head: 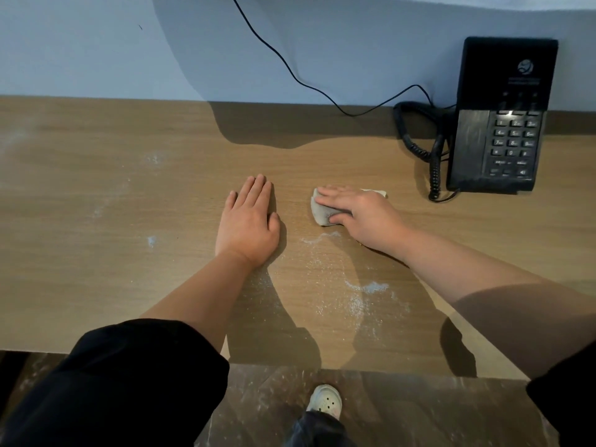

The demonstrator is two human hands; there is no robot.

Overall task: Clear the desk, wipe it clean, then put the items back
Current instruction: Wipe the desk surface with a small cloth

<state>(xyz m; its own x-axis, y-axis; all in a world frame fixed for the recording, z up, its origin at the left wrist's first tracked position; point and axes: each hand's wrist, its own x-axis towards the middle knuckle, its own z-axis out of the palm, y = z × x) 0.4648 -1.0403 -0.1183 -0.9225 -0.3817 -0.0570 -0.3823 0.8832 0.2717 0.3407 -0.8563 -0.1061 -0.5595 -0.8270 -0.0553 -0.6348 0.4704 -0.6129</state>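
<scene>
The wooden desk (pixel 96 140) carries a black telephone (pixel 500 124), a folded cloth (pixel 321 214) and white powder streaks (pixel 358 301).

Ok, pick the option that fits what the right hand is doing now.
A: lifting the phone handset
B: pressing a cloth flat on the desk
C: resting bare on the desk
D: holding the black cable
B: the right hand lies with straight fingers over the cloth, pressing it onto the desk, apart from the phone; the bare hand on the wood is the left hand.
</scene>
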